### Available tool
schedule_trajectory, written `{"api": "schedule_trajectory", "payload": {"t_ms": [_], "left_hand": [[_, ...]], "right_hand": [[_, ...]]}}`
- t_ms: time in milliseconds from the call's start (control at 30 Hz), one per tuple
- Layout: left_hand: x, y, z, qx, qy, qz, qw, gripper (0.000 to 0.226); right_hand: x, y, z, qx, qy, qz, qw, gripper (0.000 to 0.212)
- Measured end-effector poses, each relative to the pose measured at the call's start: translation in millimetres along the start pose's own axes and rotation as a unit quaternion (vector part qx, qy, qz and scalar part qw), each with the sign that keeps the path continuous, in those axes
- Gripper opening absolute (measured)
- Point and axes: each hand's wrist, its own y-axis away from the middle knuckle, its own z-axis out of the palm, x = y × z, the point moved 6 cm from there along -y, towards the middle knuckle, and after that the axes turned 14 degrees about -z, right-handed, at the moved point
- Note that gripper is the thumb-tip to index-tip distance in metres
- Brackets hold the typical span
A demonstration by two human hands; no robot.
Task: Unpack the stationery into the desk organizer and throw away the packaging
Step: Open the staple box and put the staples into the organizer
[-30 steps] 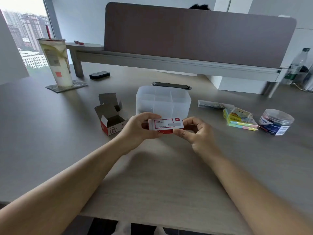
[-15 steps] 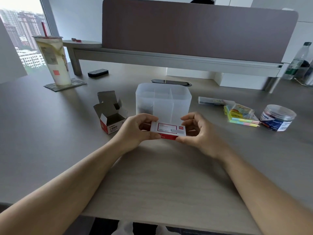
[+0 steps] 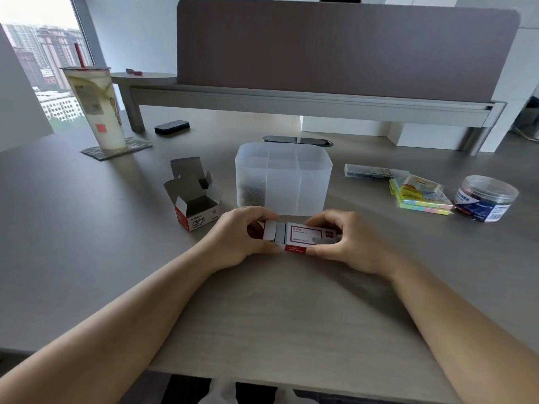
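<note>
Grey wood-grain desk (image 3: pixel 87 258) under a brown partition, window at far left. One small red-and-white staple box (image 3: pixel 303 237) held just above the desk edge-on between both hands, just in front of the organizer; left hand (image 3: pixel 236 239) pinching its left end, where a white flap and grey inner tray show pulled out; right hand (image 3: pixel 347 240) clamped around its right end, fingers curled over top and thumb beneath. One translucent desk organizer (image 3: pixel 284 182) just behind, divided into compartments; front-left compartment holding a heap of paper clips (image 3: pixel 251 193), other compartments showing nothing through the frosted walls. One opened paper-clip carton (image 3: pixel 195 199) to its left, flaps up, inside dark. To the right: one long clear pack (image 3: pixel 376 172), one stack of coloured sticky notes (image 3: pixel 423 199) with a small wrapped packet on top, one lidded clear round tub (image 3: pixel 485 198) of dark clips. Further back left: one tall drink cup (image 3: pixel 94 107) with a red straw on a coaster, one black eraser-like block (image 3: pixel 172 126).
</note>
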Motion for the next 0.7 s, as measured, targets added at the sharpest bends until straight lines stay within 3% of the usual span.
{"api": "schedule_trajectory", "payload": {"t_ms": [167, 433, 700], "left_hand": [[0.2, -0.3, -1.4, 0.024, -0.046, 0.000, 0.999, 0.049], [-9.0, -3.8, -9.8, 0.030, -0.031, -0.024, 0.999, 0.047], [-21.3, -0.7, -22.2, 0.043, 0.044, -0.065, 0.996, 0.040]], "right_hand": [[0.6, -3.1, 5.0, -0.008, 0.023, -0.007, 1.000, 0.054], [9.0, -1.8, -6.2, -0.021, 0.051, 0.009, 0.998, 0.049], [21.8, 4.2, -15.6, -0.040, 0.059, 0.055, 0.996, 0.052]]}}
